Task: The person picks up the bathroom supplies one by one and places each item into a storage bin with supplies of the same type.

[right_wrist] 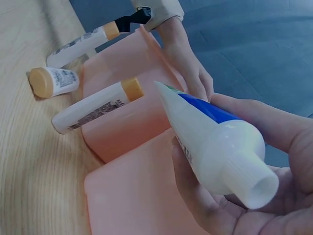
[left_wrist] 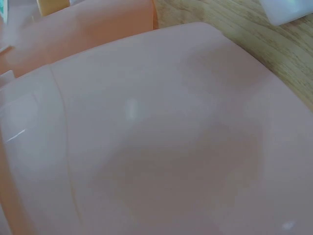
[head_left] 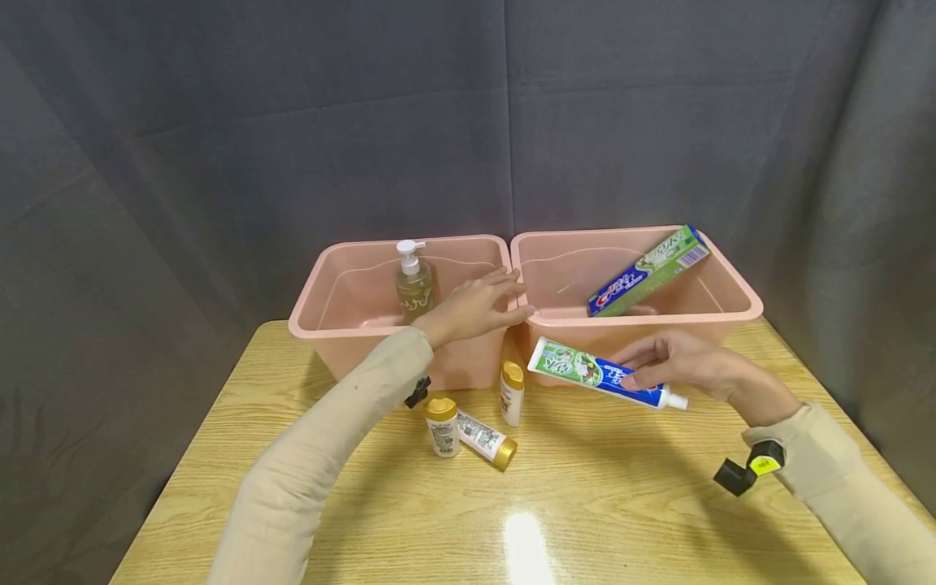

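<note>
In the head view my right hand (head_left: 683, 367) grips a blue and green toothpaste tube (head_left: 574, 363) near its capped end, in front of the right pink bin (head_left: 629, 329). The right wrist view looks along the tube (right_wrist: 188, 122) from its white cap, with thumb and fingers on either side. My left hand (head_left: 475, 307) reaches over the left pink bin (head_left: 409, 331), fingers extended at the adjoining rims and nothing in its grasp. Inside the left bin stands a green pump bottle (head_left: 414, 292). A toothpaste box (head_left: 649, 272) leans inside the right bin.
Before the bins, two small white bottles with gold caps stand upright, one bottle (head_left: 442, 431) at left and another bottle (head_left: 512, 398) by the bins' junction. A third bottle (head_left: 483, 436) lies between them on the wooden table (head_left: 607, 504). Dark curtains (head_left: 292, 122) hang behind.
</note>
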Motion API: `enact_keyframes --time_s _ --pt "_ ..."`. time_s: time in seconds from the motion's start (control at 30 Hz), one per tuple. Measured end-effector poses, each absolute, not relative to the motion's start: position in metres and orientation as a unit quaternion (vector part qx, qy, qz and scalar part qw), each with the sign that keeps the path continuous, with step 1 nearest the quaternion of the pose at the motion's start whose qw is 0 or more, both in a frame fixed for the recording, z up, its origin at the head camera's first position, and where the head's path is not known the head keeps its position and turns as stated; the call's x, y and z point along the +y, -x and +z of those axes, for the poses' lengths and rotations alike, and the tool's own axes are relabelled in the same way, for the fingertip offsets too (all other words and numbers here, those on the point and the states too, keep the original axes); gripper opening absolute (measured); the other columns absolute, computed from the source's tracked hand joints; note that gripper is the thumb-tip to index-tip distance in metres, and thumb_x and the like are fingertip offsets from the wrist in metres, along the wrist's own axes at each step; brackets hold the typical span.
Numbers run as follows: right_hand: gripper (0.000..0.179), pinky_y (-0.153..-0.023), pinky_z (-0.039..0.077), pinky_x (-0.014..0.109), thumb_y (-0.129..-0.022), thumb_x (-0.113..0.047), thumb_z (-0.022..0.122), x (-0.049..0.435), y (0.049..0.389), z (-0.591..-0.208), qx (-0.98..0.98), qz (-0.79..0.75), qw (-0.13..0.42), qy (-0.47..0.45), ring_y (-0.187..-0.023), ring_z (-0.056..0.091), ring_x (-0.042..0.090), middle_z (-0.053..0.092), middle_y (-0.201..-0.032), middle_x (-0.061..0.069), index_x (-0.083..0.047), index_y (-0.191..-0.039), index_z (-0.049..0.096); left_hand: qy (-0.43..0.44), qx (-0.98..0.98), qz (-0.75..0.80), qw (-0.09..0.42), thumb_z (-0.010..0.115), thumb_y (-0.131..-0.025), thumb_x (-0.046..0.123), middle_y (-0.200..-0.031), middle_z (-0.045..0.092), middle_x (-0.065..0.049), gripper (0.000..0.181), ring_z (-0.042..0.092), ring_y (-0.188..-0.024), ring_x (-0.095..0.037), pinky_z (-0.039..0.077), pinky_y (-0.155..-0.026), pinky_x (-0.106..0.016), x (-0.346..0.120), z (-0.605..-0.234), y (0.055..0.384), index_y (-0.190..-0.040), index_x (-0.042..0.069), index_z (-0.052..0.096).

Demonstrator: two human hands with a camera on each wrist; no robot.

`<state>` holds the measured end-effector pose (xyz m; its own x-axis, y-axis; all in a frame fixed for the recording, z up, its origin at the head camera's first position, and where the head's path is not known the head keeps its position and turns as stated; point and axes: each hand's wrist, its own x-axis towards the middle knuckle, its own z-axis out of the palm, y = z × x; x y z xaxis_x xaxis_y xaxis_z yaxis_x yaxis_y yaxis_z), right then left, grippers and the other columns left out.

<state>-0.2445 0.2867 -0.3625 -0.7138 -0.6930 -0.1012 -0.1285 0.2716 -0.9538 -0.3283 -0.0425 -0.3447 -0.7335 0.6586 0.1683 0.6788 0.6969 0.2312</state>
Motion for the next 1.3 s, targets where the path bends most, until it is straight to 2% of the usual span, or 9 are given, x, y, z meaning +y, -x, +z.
enact_keyframes --time_s 0.13,0.3,0.43,0.63,0.8,0.87,1.0,1.1,1.3 --pt "0.032 -0.073 0.057 0.024 -0.094 0.0 0.063 0.288 0.244 -0.358 0.749 -0.548 0.254 0.271 -0.087 0.067 0.01 0.073 -0.108 0.006 0.012 -0.123 0.061 0.363 -0.92 -0.142 0.036 0.046 -0.101 0.055 -0.16 0.029 -0.007 0.061 0.02 -0.148 -0.025 0.019 -0.119 -0.048 -0.042 -0.345 0.328 -0.145 0.013 0.051" --pt "0.028 -0.075 0.057 0.025 -0.093 0.0 0.065 0.288 0.245 -0.354 0.752 -0.558 0.242 0.252 -0.089 0.068 0.011 0.073 -0.108 0.004 0.001 -0.122 0.067 0.364 -0.92 -0.141 0.036 0.045 -0.101 0.055 -0.16 0.03 -0.007 0.063 0.021 -0.148 -0.026 0.02 -0.119 -0.049 -0.042 -0.345 0.328 -0.146 0.012 0.05" --pt "0.028 -0.075 0.056 0.024 -0.095 0.001 0.061 0.29 0.248 -0.35 0.737 -0.569 0.254 0.262 -0.089 0.068 0.011 0.073 -0.11 0.004 -0.008 -0.12 0.071 0.364 -0.92 -0.141 0.038 0.045 -0.101 0.056 -0.159 0.03 -0.007 0.063 0.022 -0.148 -0.026 0.021 -0.118 -0.049 -0.043 -0.346 0.329 -0.145 0.012 0.051" --pt "0.03 -0.071 0.056 0.022 -0.097 -0.001 0.058 0.292 0.25 -0.344 0.727 -0.565 0.278 0.273 -0.087 0.069 0.014 0.073 -0.111 0.006 -0.015 -0.12 0.072 0.36 -0.922 -0.14 0.036 0.044 -0.1 0.057 -0.16 0.029 -0.006 0.063 0.021 -0.148 -0.025 0.02 -0.118 -0.049 -0.043 -0.347 0.329 -0.146 0.014 0.05" --pt "0.03 -0.072 0.056 0.022 -0.098 -0.002 0.058 0.294 0.25 -0.339 0.737 -0.559 0.27 0.269 -0.087 0.069 0.014 0.072 -0.113 0.008 -0.016 -0.119 0.073 0.364 -0.921 -0.136 0.039 0.044 -0.101 0.056 -0.16 0.029 -0.008 0.063 0.021 -0.148 -0.025 0.02 -0.118 -0.05 -0.042 -0.346 0.329 -0.147 0.014 0.049" --pt "0.031 -0.076 0.057 0.024 -0.098 -0.001 0.057 0.295 0.25 -0.337 0.734 -0.563 0.266 0.272 -0.093 0.067 0.012 0.066 -0.122 0.006 -0.015 -0.12 0.072 0.364 -0.92 -0.137 0.039 0.044 -0.101 0.056 -0.16 0.029 -0.008 0.063 0.021 -0.148 -0.026 0.019 -0.118 -0.05 -0.042 -0.346 0.33 -0.147 0.014 0.049" --pt "0.033 -0.079 0.058 0.028 -0.099 0.0 0.054 0.296 0.252 -0.334 0.722 -0.576 0.266 0.275 -0.095 0.067 0.014 0.064 -0.123 0.007 -0.014 -0.122 0.072 0.363 -0.921 -0.138 0.038 0.044 -0.1 0.057 -0.16 0.029 -0.007 0.063 0.02 -0.148 -0.025 0.019 -0.119 -0.05 -0.042 -0.346 0.329 -0.147 0.015 0.049" --pt "0.033 -0.079 0.058 0.029 -0.098 -0.001 0.055 0.296 0.254 -0.33 0.727 -0.576 0.258 0.269 -0.09 0.07 0.018 0.071 -0.114 0.008 -0.017 -0.121 0.073 0.363 -0.921 -0.135 0.038 0.044 -0.1 0.057 -0.16 0.029 -0.007 0.063 0.02 -0.149 -0.025 0.018 -0.119 -0.049 -0.042 -0.346 0.329 -0.147 0.015 0.049" --pt "0.034 -0.074 0.057 0.025 -0.098 -0.001 0.054 0.299 0.257 -0.325 0.738 -0.568 0.247 0.268 -0.088 0.069 0.015 0.072 -0.111 0.006 -0.018 -0.121 0.073 0.36 -0.923 -0.135 0.035 0.045 -0.101 0.055 -0.16 0.029 -0.007 0.062 0.02 -0.149 -0.024 0.019 -0.119 -0.047 -0.041 -0.345 0.329 -0.146 0.013 0.05"
